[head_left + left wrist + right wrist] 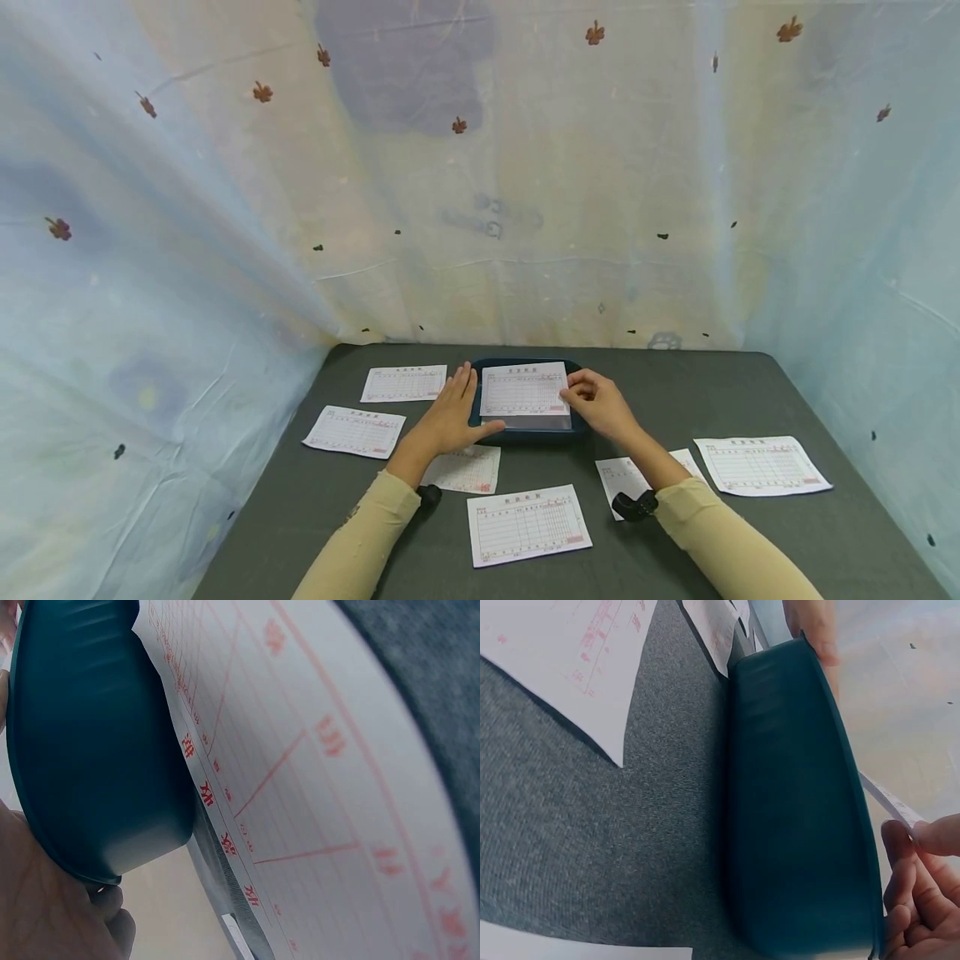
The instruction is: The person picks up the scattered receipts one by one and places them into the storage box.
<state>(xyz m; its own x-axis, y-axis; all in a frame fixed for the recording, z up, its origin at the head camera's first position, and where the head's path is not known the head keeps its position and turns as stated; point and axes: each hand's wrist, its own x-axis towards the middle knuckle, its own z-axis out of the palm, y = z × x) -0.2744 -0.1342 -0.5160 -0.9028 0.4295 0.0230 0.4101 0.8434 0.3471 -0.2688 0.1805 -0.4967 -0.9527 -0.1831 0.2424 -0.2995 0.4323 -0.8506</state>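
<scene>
A dark teal plastic tray (528, 436) stands at the back middle of the table. Over it lies a white printed form (522, 390) with a ruled table and red print. My right hand (602, 408) pinches this form by its right edge; the right wrist view shows the paper edge (889, 799) between thumb and fingers, above the tray rim. Against the tray's left side rests my left hand (450, 419), fingers extended, thumb along the front rim. In the left wrist view, another form (300, 765) lies close beside the tray wall (97, 750).
Several similar forms lie spread on the dark grey table (637, 567): one form (529, 525) at front middle, two at the left, a form (762, 465) at far right. A form (622, 481) is partly under my right forearm. Patterned curtain (525, 208) surrounds the table.
</scene>
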